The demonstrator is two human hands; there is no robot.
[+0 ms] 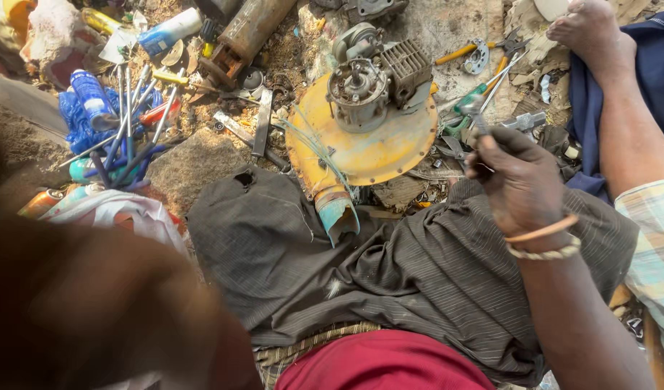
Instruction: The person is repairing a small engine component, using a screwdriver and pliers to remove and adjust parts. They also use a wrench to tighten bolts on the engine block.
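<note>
The right hand [516, 180] is closed around a thin metal tool [491, 90], fingers curled tight on its lower end, with the shaft running up toward one o'clock; whether it is a screwdriver or a rod is hard to tell. The hand hangs just beside the engine [368, 83], at the engine's four o'clock, not touching it. That engine, a small grey unit with a finned block, sits on a yellow disc housing [379, 148] whose spout points to six o'clock and rests against the dark cloth [390, 260] over the person's lap. The left hand cannot be made out: a blurred brown mass [94, 310] fills the seven o'clock corner, probably the near arm, so its state is impossible to tell. As a judgement, the work looks partly along: the engine's top stands bare with its shaft exposed and no cover, while the block is still joined to the housing, so further stripping or fitting seems left. Spanners [130, 123] lie in a heap at ten o'clock, green-handled pliers [465, 108] at the engine's three o'clock, and a rusty cylinder [249, 32] at twelve. A bare foot [592, 29] rests at one o'clock.
</note>
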